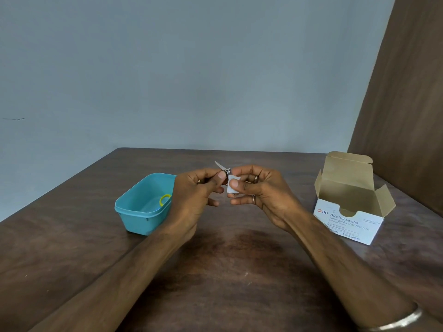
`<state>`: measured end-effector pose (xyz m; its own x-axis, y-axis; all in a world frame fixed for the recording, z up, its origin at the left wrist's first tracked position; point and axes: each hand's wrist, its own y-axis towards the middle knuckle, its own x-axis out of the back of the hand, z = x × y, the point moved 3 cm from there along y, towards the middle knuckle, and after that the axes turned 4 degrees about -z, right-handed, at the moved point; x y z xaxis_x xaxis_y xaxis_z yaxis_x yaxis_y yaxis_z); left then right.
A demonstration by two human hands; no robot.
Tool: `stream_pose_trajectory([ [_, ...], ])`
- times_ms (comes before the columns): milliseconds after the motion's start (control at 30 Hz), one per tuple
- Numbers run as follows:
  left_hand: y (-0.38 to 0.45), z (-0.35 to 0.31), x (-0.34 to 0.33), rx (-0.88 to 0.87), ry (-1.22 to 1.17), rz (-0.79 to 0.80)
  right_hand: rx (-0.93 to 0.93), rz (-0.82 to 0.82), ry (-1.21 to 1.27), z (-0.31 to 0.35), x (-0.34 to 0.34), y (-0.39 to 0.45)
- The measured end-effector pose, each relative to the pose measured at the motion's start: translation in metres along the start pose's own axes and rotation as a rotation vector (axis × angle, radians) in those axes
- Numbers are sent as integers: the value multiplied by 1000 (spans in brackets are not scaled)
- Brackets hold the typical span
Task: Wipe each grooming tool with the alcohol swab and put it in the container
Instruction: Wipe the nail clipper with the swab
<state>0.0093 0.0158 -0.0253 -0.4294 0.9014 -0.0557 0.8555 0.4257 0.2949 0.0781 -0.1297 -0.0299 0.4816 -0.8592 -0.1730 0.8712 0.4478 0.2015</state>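
Dark wooden table [227,271] with teal container [141,216] and open, seemingly empty swab box [350,212].

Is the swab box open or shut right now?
Open: the swab box has its lid flap standing up and both side flaps spread.

On the counter [227,271] the container [143,212] stood to the left and the open alcohol swab box [350,212] to the right, well apart. Between them, above the counter, both hands met: the left hand [199,195] held nail clippers [224,171], the right hand [259,192] the swab [232,184] against them. A ring-shaped item [165,199] lay in the container.
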Motion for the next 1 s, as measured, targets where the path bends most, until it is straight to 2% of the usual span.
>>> stream_pose_trajectory([
  [233,0,-2,-2,13,4,6,99,-61,-45,0,-1,0],
  [500,0,-1,0,48,-25,-6,145,-24,-153,4,-3,-2],
  [600,-1,1,-1,49,-19,-2,166,-58,-201,4,-3,-1],
  [833,1,4,-1,88,-11,55,189,-111,-285,4,-1,-1],
  [1000,3,3,-2,149,-91,179,217,-154,-263,7,4,1],
])
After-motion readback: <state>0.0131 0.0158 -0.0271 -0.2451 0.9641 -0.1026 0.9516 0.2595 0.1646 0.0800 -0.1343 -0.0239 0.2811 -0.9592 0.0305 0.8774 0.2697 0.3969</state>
